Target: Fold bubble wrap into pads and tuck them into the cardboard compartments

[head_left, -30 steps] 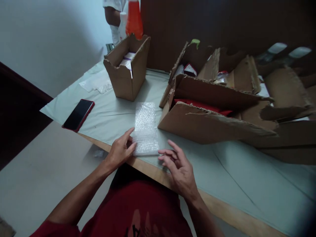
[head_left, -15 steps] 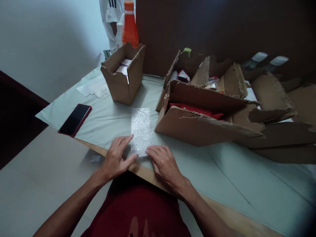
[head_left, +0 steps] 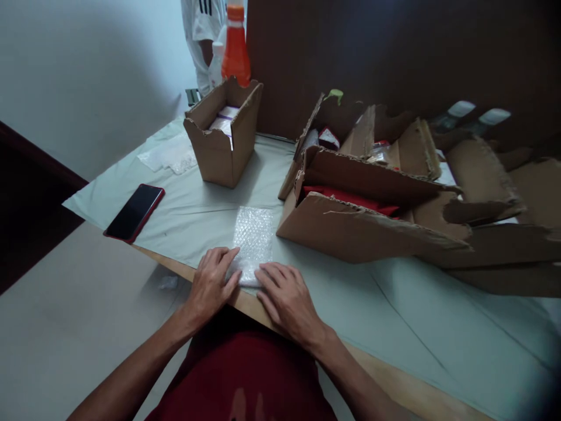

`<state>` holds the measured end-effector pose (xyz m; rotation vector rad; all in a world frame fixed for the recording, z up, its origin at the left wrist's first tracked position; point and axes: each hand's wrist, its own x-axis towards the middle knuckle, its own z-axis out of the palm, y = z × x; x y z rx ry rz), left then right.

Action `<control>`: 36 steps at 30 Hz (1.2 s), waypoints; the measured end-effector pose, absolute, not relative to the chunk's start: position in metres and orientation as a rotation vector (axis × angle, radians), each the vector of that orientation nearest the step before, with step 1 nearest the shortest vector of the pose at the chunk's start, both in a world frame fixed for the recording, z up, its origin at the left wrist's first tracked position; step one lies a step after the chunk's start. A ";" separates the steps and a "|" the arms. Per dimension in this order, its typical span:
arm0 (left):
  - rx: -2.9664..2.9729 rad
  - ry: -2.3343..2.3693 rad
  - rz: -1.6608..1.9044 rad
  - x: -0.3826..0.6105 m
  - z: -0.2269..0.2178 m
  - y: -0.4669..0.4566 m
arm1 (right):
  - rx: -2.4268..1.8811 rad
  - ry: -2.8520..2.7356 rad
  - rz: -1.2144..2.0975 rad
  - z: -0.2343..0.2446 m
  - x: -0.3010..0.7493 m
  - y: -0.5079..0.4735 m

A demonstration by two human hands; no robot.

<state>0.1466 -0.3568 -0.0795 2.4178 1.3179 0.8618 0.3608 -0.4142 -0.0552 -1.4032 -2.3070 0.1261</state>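
A sheet of bubble wrap [head_left: 254, 234] lies flat on the cloth near the table's front edge, its near end looking thicker, as if folded over. On its left side rests my left hand [head_left: 215, 278], open, index finger and thumb apart and touching the wrap's edge. My right hand [head_left: 284, 292] is open too, its fingers laid over the near right corner, thumb spread below the edge. Whether anything lies inside the wrap I cannot tell.
Left lies a phone [head_left: 135, 213] in a red case. A narrow cardboard box [head_left: 219, 158] holds small white packs. More cardboard boxes [head_left: 368, 234] stand right, the front one holding red packets [head_left: 350, 199]. An orange bottle [head_left: 235, 52] stands behind. More plastic wrap [head_left: 170, 156] lies back left.
The bubble wrap's far edge has come nearer to me. My right hand has shifted slightly, its thumb now spread out. The left hand stays at the wrap's left edge.
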 end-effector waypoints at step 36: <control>1.409 1.035 0.699 0.166 -0.041 -0.406 | -1.548 -1.704 0.890 -0.022 0.385 -0.446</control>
